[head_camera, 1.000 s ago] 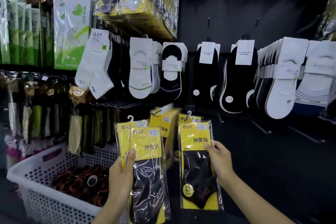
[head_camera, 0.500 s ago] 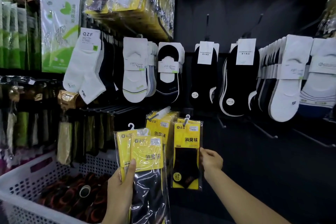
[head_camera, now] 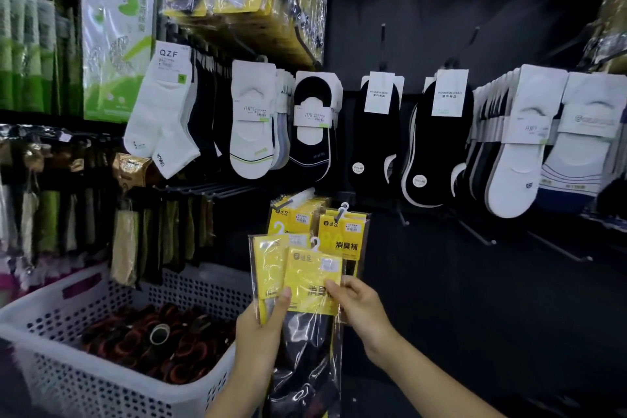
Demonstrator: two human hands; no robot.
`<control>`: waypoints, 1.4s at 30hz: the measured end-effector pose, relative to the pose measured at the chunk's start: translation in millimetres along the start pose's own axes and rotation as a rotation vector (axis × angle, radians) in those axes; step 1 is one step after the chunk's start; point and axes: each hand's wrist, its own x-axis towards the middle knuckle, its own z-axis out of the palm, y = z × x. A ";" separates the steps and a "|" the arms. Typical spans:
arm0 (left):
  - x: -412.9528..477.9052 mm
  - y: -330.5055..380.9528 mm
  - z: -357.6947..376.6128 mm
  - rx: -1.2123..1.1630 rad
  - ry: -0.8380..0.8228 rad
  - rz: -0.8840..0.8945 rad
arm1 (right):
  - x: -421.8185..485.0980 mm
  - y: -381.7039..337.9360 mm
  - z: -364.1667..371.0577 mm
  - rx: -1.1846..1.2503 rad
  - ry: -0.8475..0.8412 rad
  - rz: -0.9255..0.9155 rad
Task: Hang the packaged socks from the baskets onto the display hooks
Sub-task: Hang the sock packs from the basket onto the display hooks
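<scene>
My left hand (head_camera: 259, 326) holds a small stack of yellow-and-clear sock packs, thumb pressed on their front. The front pack (head_camera: 310, 278) has a yellow card, a white hanger hook and a black sock below. My right hand (head_camera: 361, 307) pinches the right edge of that front pack. Behind and above, more yellow packs (head_camera: 342, 231) of the same kind hang on a display hook low on the dark wall. The white perforated basket (head_camera: 84, 380) stands at lower left.
The basket holds dark red-and-black rolled items (head_camera: 159, 339). White and black socks (head_camera: 251, 125) hang in rows above. Bare metal hooks (head_camera: 475, 231) stick out of the dark panel at right. Green packs (head_camera: 115, 44) hang at upper left.
My right hand let go of the pack it hung on the hook and came back left to the stack, taking the front pack's edge. My left hand raised the stack slightly.
</scene>
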 end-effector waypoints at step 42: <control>8.0 -13.8 29.8 -0.051 -0.143 -0.064 | 15.6 7.4 -12.4 -0.036 0.033 0.002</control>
